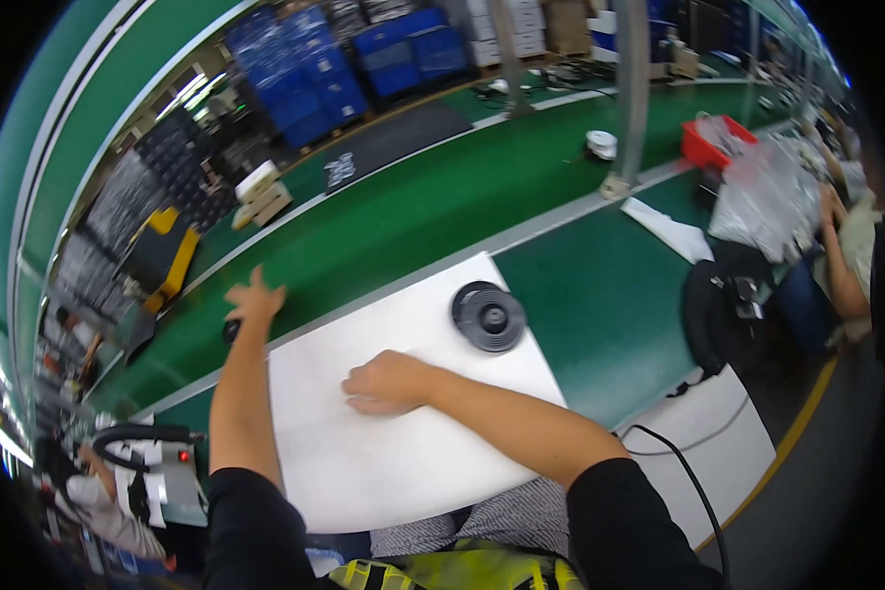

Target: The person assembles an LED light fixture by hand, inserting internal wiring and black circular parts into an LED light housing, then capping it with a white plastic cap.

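Note:
Over the green belt (433, 192) my left hand (256, 298) reaches out with its fingers spread, and nothing shows in it. A small black thing (232, 331), too partly hidden to name, is beside my left wrist. My right hand (391, 382) is low over the white board (364, 472) in front of me. Its fingers are curled together; whatever they may hold is hidden. To the right of that hand, near the board's far right corner, lies a dark grey round part (492, 317) with concentric rings and a raised hub.
A metal post (634, 98) stands on the belt's near rail. Right are a white roll (601, 145), a red bin (718, 141), plastic bags (769, 202) and a co-worker's arm (838, 256). A device with a black hose (146, 433) and another person (108, 506) are at left.

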Action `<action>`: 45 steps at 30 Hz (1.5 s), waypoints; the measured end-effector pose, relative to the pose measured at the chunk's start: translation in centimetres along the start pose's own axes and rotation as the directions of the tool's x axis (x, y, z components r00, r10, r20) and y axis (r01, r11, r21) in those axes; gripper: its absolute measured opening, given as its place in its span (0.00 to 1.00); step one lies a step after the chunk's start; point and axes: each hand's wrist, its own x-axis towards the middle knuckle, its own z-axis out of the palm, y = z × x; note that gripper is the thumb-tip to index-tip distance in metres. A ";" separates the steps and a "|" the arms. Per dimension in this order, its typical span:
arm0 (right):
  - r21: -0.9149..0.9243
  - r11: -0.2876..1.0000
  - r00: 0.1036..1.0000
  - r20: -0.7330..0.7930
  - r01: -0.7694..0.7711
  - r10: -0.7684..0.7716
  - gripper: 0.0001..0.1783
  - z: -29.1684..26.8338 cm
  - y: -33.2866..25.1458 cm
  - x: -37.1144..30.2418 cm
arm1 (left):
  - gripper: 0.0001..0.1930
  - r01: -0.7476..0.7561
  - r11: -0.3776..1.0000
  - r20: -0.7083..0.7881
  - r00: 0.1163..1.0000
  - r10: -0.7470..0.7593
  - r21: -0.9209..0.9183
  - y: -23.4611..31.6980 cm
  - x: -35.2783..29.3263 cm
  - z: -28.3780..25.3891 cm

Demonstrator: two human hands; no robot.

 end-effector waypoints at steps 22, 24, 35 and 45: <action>0.081 0.997 0.988 -0.153 0.021 -0.009 0.11 0.6 -0.7 0.1 | 0.34 -0.665 0.611 -0.343 0.746 0.571 -0.430 4.4 1.5 2.9; 0.056 0.995 0.996 -0.027 0.085 -0.083 0.10 0.7 -0.7 0.1 | 0.33 -0.684 0.320 -0.159 0.540 0.827 -0.656 9.1 -7.4 -1.8; 0.212 0.956 0.978 0.004 0.203 -0.208 0.07 0.9 -2.4 -0.4 | 0.50 -0.779 0.152 -0.111 0.273 0.955 -0.609 9.4 -20.9 -0.9; 0.286 0.954 0.996 -0.049 0.088 -0.077 0.05 0.1 -2.2 -0.5 | 0.07 0.294 -0.395 0.038 0.839 0.543 -0.870 3.9 -19.0 6.9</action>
